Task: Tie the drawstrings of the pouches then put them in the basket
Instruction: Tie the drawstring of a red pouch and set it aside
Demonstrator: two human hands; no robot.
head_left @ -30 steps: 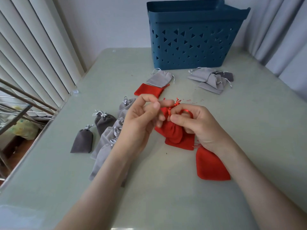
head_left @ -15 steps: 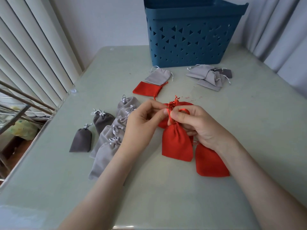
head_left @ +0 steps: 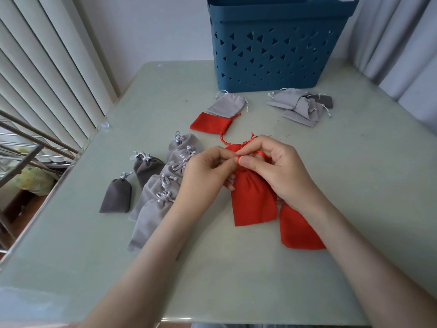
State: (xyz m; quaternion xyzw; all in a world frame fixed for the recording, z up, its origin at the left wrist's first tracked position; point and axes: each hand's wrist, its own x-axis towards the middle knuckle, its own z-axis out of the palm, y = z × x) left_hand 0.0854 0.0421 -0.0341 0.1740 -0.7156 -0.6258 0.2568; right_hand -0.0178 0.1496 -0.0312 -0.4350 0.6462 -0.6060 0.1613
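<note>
Knotting underway: we are pinching the red drawstring (head_left: 257, 152) between left hand (head_left: 208, 172) and right hand (head_left: 280, 172), red pouch (head_left: 254, 202) lying mid-table (head_left: 236, 280). Next, we reckon, a firm pull, then the blue basket (head_left: 279, 50) at the far edge.

Red pouch (head_left: 254, 202) lying on the surface (head_left: 236, 280), neck gathering. Left hand (head_left: 205, 171) and right hand (head_left: 279, 169) pinching its drawstring (head_left: 248, 144). Second red pouch (head_left: 300, 230) lying just beside it. Third red pouch (head_left: 210, 123) and loose grey pouches (head_left: 298, 105) sitting near blue basket (head_left: 279, 48). Tied grey pouches (head_left: 153, 197) lying in a row, left.
</note>
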